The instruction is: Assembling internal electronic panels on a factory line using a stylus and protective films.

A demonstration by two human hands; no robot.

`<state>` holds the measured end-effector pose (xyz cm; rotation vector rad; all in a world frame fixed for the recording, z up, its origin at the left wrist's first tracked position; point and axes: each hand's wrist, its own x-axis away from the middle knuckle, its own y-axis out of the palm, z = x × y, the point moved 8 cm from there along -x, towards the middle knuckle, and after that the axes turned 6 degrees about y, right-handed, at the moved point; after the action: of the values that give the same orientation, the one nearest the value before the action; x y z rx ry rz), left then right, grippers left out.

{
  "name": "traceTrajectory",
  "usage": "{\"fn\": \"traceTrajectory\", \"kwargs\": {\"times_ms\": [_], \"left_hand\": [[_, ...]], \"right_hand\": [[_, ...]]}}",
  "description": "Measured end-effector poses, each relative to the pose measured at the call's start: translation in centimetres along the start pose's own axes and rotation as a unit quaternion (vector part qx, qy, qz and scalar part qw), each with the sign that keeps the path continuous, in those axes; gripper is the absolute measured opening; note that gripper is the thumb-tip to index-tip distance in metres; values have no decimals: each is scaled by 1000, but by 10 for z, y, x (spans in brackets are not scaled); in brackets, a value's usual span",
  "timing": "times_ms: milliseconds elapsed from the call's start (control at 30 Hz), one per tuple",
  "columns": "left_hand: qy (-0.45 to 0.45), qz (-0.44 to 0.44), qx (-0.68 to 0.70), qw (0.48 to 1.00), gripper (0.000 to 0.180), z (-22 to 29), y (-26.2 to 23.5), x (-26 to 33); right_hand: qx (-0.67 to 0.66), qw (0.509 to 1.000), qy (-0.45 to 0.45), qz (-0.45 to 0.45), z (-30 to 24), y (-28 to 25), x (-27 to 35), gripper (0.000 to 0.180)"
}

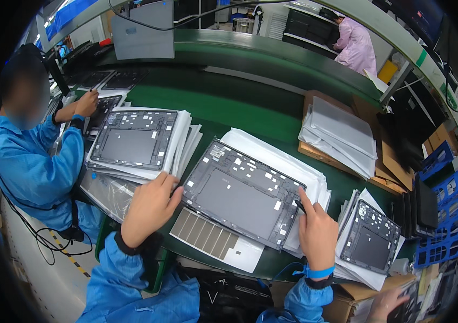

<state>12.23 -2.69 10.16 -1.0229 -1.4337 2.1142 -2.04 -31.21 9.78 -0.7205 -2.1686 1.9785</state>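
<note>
A dark grey tablet back frame with small white stickers lies on a stack of white sheets in front of me. My left hand rests on its left edge, fingers curled against the frame. At the frame's right edge, my right hand presses with the index finger stretched out; a thin dark tool seems to sit under the fingertip. A sheet of tan strips lies below the frame.
A second frame tops a stack at left, a third at right. A person in blue works at left, another in pink far back. Blue crates stand right; wrapped sheets lie on cardboard on the green belt.
</note>
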Motion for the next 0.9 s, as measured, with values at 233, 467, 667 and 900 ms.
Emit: {"fn": "traceTrajectory", "kwargs": {"times_ms": [233,467,667,900], "left_hand": [[-190,39,256,947,33,-24,39,26],[-276,118,438,848,20,-12,25,20],[-254,110,416,866,21,-30,41,14],[-275,84,487,824,19,-4,59,16]], "right_hand": [[42,998,1,-42,13,25,-7,60],[-96,993,55,49,18,2,12,58],[-201,961,159,101,20,-15,39,17],[-256,941,182,-129,4,32,76,49]]}}
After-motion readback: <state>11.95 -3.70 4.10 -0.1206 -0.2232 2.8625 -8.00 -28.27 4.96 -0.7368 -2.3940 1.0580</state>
